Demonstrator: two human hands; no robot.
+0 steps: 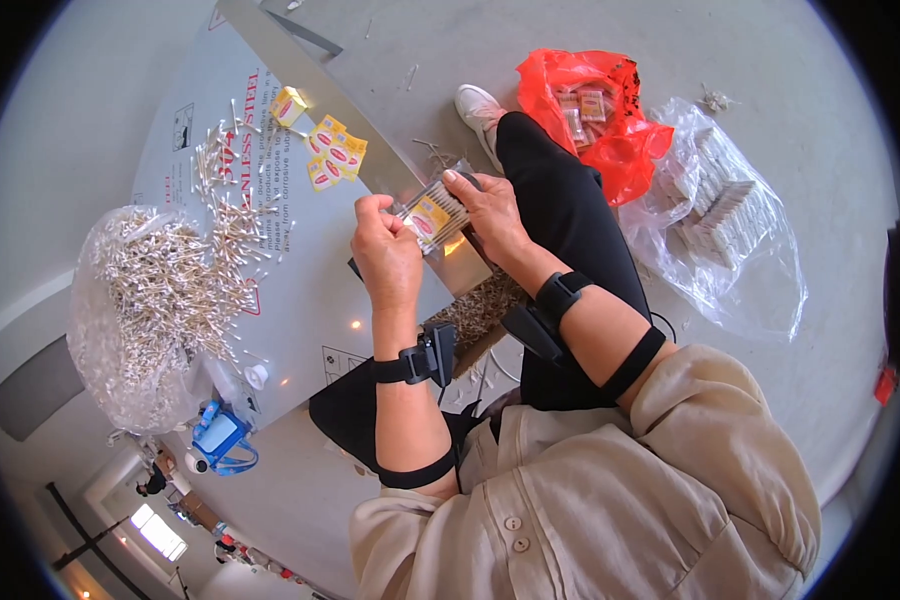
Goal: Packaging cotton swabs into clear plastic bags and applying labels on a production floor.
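Note:
Between my two hands is a small clear packet of cotton swabs [452, 212], with a yellow card label inside it. My left hand [388, 255] is closed in a pinch at the packet's left end. The right end is gripped by my right hand [490, 212], its thumb lying on top of the packet. Both hands are above the near right edge of the metal-topped table [310, 290]. Just beyond them on the tabletop lie several yellow label cards [336, 152], and a small stack of yellow cards [288, 105] stands farther off.
Loose cotton swabs [160, 290] spill from a clear bag [88, 335] on the table's left. A blue strapped object [222, 436] sits at its near corner. On the floor to the right, a red bag [625, 165] holds packets, beside a clear bag [775, 295] of stacked packets.

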